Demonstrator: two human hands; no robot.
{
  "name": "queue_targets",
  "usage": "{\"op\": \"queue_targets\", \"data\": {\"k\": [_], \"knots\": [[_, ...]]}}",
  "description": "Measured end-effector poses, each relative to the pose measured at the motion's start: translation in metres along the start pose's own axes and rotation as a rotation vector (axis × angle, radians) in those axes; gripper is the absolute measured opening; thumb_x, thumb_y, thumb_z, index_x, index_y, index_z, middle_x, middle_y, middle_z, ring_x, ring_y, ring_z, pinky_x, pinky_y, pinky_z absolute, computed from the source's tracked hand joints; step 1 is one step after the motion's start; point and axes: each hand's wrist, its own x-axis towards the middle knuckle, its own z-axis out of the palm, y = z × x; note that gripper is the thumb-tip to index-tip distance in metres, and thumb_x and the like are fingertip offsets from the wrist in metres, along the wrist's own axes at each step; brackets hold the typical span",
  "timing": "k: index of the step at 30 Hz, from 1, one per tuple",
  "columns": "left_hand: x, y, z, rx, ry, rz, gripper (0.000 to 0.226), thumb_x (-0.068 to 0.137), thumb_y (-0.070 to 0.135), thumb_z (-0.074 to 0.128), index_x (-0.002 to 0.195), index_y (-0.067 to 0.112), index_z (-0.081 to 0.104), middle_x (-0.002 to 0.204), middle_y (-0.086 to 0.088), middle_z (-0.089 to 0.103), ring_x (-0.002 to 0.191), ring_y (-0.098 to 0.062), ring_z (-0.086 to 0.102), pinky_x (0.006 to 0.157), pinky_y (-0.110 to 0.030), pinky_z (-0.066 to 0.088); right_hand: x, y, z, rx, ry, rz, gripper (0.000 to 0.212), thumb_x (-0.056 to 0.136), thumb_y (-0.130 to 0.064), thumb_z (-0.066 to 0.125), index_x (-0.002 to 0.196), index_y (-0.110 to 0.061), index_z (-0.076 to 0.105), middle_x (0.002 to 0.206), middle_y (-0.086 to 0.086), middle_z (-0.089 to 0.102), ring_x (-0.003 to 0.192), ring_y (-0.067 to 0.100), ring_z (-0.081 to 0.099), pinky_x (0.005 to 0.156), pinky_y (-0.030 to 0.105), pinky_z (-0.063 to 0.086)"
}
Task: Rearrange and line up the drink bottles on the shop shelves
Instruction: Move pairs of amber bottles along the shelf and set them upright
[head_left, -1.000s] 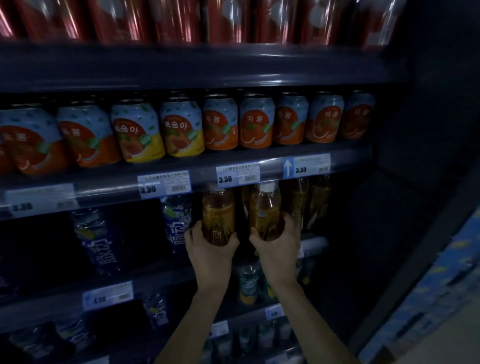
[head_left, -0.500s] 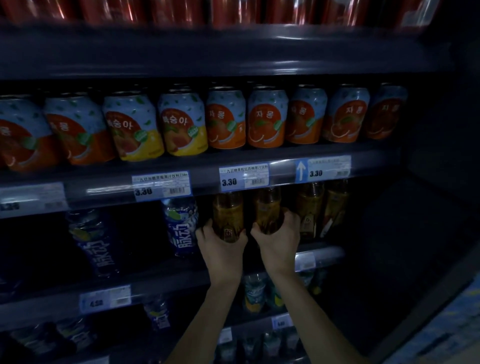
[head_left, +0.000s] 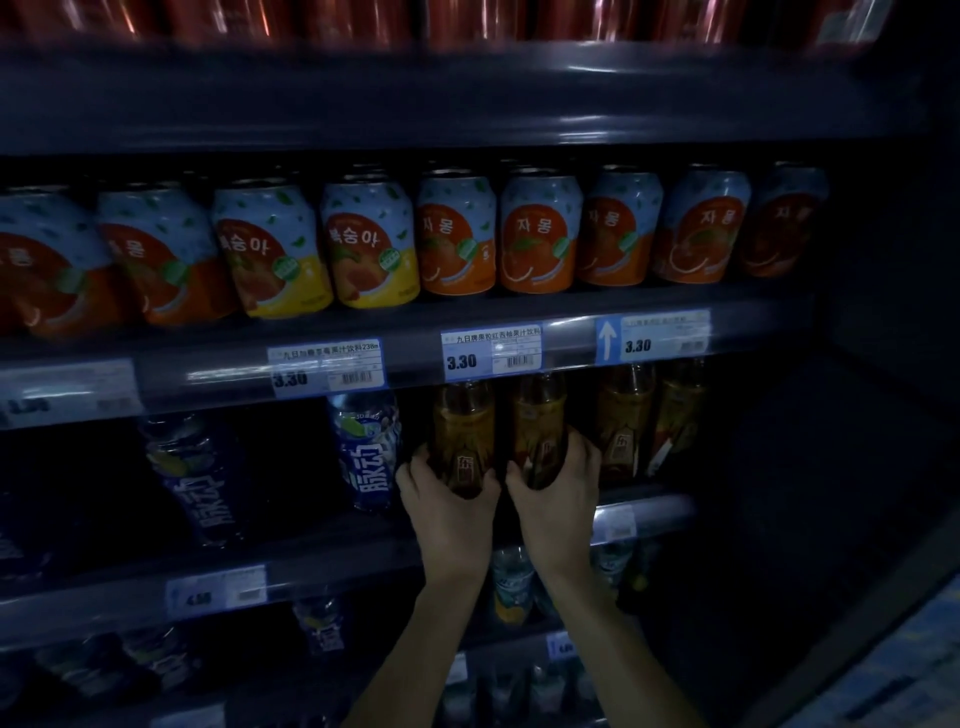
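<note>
in the lower middle of the frame, the left hand (head_left: 448, 512) is closed around one amber tea bottle (head_left: 464, 439) and the right hand (head_left: 558, 499) around another amber tea bottle (head_left: 537, 431). it is best to keep both upright, set them level beside the tea bottles on the right (head_left: 623, 421), labels forward.

Glossy printed juice cans (head_left: 540, 234) sit on a smooth, dark, matt shelf rail (head_left: 571, 312) with paper price tags (head_left: 491, 354) behind clear plastic; below, clear plastic tea bottles (head_left: 464, 436) wear shiny film labels.
</note>
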Motion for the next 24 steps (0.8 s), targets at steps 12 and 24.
{"op": "queue_targets", "data": {"k": [12,24], "knots": [[0.003,0.001,0.008,0.016,-0.018,0.032,0.069,0.079,0.026,0.077,0.135,0.005,0.042,0.112,0.005,0.038,0.104,-0.007,0.045,0.092,-0.015,0.037,0.005,0.003,-0.004,0.004,0.012,0.024,0.071,0.08,-0.028,0.076,0.14,-0.008,0.041,0.136,0.006,0.044,0.124,0.02,0.044,0.096,0.025,0.036],[0.003,0.001,0.012,0.033,0.013,0.022,0.073,0.077,0.026,0.079,0.135,0.002,0.042,0.12,-0.006,0.044,0.115,-0.02,0.048,0.097,-0.025,0.04,0.012,0.008,-0.006,-0.016,0.045,0.006,0.07,0.08,-0.023,0.077,0.137,-0.004,0.042,0.133,0.01,0.046,0.122,0.023,0.045,0.095,0.026,0.036]]}}
